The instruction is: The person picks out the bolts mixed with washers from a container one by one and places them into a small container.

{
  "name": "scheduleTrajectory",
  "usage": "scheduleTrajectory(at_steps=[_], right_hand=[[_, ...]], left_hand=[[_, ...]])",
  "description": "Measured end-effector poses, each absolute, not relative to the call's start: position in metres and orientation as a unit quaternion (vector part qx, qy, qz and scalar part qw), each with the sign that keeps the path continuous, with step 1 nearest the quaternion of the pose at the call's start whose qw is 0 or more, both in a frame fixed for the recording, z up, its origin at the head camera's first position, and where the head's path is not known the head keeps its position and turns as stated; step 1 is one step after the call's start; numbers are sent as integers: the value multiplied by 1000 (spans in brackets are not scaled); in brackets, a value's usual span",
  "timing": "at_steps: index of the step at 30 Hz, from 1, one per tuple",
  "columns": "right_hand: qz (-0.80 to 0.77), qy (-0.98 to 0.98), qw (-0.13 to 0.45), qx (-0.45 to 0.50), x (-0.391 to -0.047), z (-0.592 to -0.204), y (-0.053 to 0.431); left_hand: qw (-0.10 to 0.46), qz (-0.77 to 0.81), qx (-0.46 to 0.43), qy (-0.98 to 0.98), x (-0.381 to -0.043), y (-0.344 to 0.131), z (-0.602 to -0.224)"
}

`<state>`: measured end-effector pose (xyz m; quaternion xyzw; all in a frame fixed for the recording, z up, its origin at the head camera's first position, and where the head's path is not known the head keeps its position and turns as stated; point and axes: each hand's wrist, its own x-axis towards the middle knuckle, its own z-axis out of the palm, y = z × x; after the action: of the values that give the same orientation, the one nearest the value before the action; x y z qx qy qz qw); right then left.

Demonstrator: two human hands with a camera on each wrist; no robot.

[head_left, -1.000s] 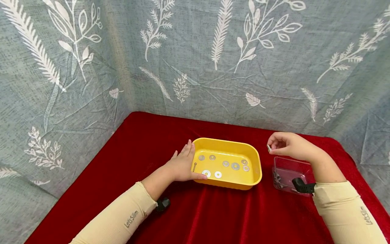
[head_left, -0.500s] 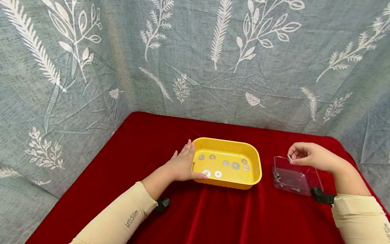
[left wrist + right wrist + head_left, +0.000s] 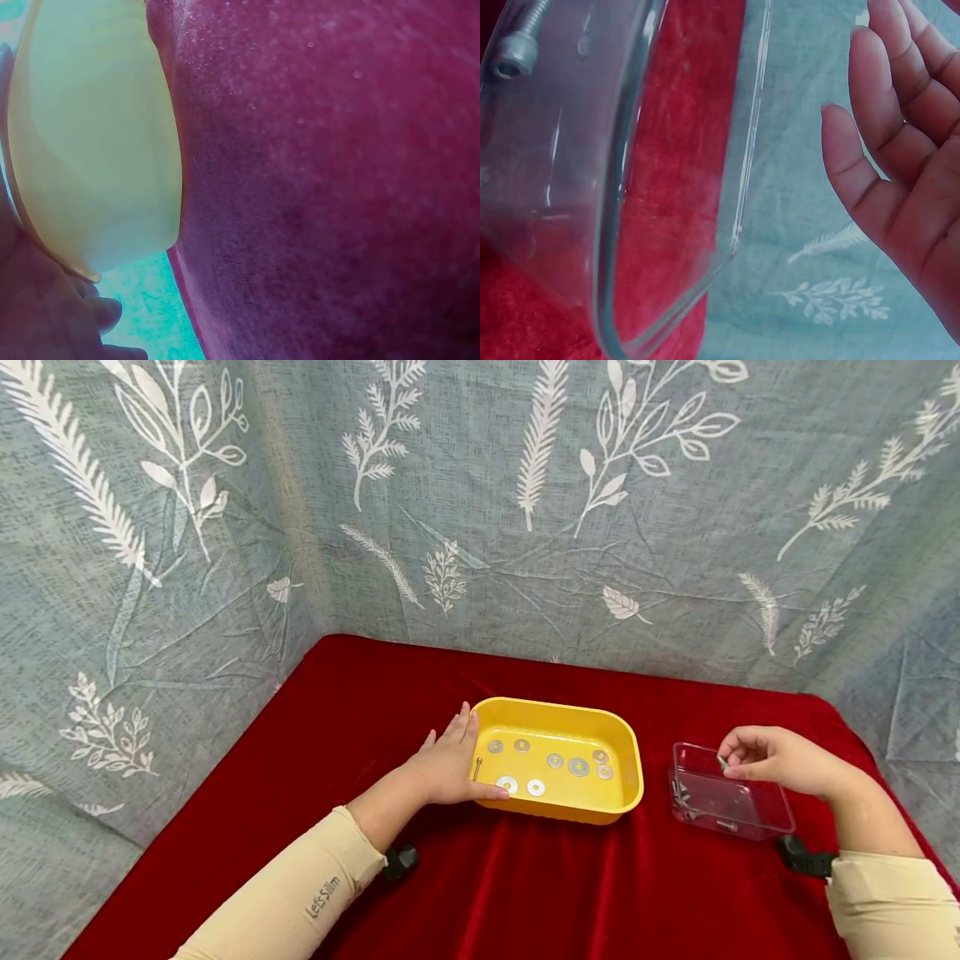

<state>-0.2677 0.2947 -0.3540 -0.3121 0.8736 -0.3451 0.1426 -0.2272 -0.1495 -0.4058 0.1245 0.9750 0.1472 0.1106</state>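
Note:
My left hand (image 3: 448,764) lies against the left end of a yellow plastic tray (image 3: 632,787), fingers extended along its rim and thumb over the near edge. Inside the tray, several flat metal washers (image 3: 578,767) are spread about, and a bolt (image 3: 477,768) lies by the left wall. My right hand (image 3: 783,762) pinches a small silver bolt (image 3: 723,762) between thumb and fingertips, over the back of a clear plastic box (image 3: 780,820). Several bolts (image 3: 681,797) lie in that box. A socket-head bolt (image 3: 517,52) shows there in the right wrist view, where the pinched bolt is out of sight.
Red velvet cloth (image 3: 375,693) covers the table, creased in front of the tray. Behind it hangs a grey-blue curtain (image 3: 480,635) with white leaf prints. The clear box stands right of the tray, with a strip of cloth between them.
My right hand has moved right and lower with the bolt, from left of the clear box to over its back part. The left hand and the tray stay in place.

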Motion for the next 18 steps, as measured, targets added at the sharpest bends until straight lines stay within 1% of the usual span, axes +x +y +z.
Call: scheduleTrajectory(at_steps=[11, 18], right_hand=[[-299, 907, 112, -274, -270, -352, 285], [-298, 909, 95, -276, -274, -344, 264]], left_hand=[[107, 148, 126, 975, -228, -150, -409], [104, 144, 129, 976, -229, -151, -409]])
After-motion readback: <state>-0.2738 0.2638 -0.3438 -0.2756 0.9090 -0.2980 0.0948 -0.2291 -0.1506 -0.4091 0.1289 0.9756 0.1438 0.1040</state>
